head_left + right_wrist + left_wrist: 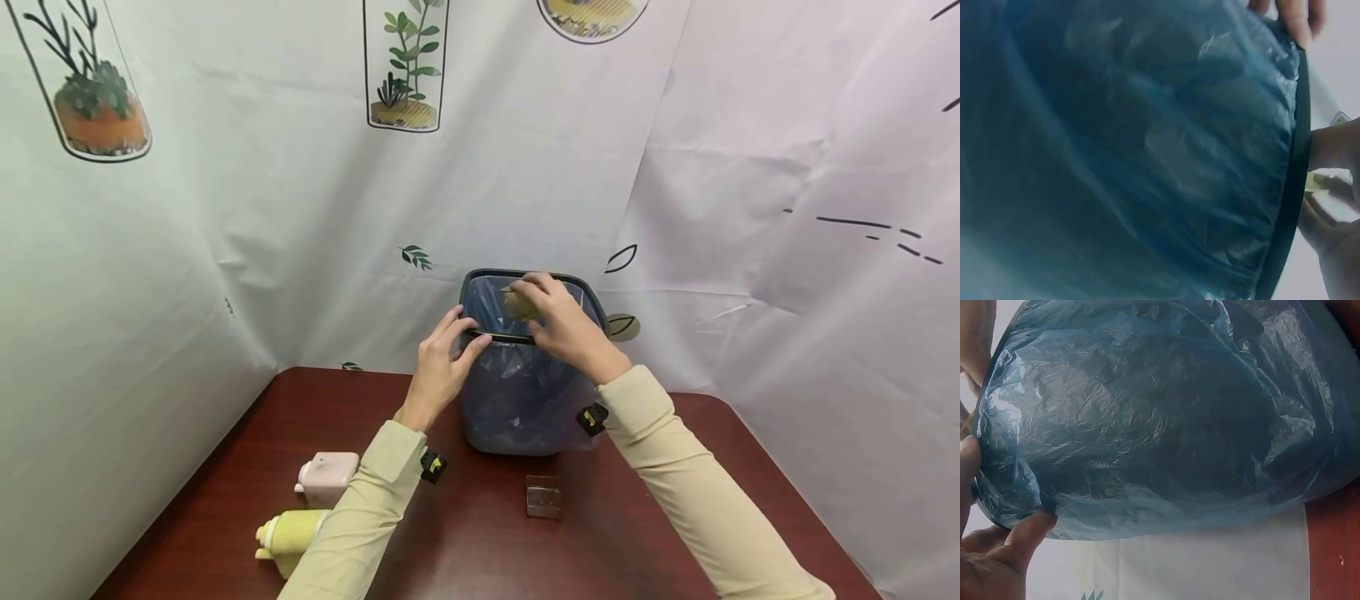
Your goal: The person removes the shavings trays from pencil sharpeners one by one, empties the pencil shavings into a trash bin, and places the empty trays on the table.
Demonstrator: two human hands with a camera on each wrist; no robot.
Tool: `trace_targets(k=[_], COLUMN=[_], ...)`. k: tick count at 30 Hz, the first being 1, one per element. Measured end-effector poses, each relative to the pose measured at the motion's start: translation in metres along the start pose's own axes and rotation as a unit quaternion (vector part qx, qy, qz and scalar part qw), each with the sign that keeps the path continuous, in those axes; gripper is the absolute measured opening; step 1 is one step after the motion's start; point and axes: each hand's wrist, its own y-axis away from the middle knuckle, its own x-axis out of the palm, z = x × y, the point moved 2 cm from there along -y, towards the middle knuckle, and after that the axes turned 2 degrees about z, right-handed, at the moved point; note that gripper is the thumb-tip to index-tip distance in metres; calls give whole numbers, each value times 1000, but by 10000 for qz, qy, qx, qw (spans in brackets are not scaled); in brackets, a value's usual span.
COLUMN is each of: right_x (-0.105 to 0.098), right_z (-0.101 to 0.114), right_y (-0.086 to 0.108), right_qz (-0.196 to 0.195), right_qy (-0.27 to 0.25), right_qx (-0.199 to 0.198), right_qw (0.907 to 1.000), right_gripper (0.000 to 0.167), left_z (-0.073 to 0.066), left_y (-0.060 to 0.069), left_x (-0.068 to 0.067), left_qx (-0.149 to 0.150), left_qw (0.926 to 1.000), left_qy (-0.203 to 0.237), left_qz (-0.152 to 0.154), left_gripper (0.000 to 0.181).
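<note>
A dark-rimmed trash bin lined with a translucent blue bag stands upright at the table's far side. My left hand pinches the near-left part of its rim, fingers over the edge and thumb outside. In the left wrist view the thumb presses on the bag. My right hand holds a rounded yellow-green object over the bin's opening, its exact kind unclear. The right wrist view shows only a yellowish sliver of it beyond the rim. The bin's bottom inside is hidden.
A pink bottle and a yellow bottle lie on the table at left, the yellow one partly behind the left sleeve. A small clear plastic holder lies in front of the bin. White printed cloth hangs behind the table.
</note>
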Motion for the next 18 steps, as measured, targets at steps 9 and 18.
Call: trace_targets(k=[9, 18], right_x=[-4, -13], right_z=[7, 18], right_y=[-2, 6], right_qz=[271, -438], right_qy=[1287, -71], right_qx=[-830, 233], right_qw=[9878, 9987], right_gripper=[53, 51], left_z=[0, -1], left_y=[2, 1], left_x=[0, -1], left_qx=[28, 37], left_qw=[10000, 10000], left_qy=[-41, -33], left_qz=[-9, -9], left_gripper=[30, 30])
